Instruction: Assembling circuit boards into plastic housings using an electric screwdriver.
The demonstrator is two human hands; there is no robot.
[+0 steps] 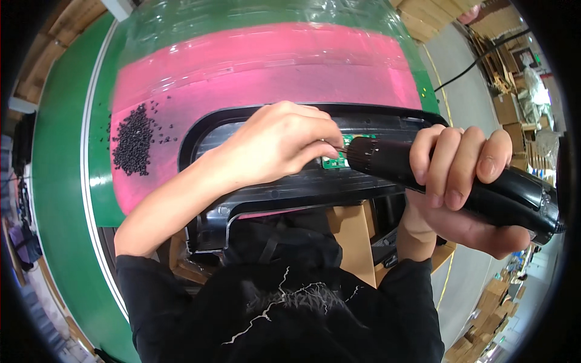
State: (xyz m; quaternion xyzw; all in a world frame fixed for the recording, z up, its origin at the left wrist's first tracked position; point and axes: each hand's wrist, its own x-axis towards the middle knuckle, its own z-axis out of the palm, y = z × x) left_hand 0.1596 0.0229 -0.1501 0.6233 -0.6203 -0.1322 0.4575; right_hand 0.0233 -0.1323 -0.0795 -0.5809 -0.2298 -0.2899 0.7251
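My right hand (463, 160) is wrapped around a black electric screwdriver (390, 158), held nearly level with its narrow end pointing left. That end sits over a small green circuit board (334, 164), which lies inside a long black plastic housing (272, 196). Reaching across the housing from the left, my left hand (287, 142) has its thumb and fingers pinched together at the screwdriver's tip. Whatever is between those fingertips is too small to make out. Part of the board is hidden by the fingers and the tool.
Under the housing lies a pink mat (290, 81) on a green tabletop (104, 190). Small black screw-like parts (134, 140) are heaped on its left side. Clear plastic sheeting (254, 15) covers the far side. An open cardboard box (350, 239) stands below the near edge; more cartons (508, 112) are at right.
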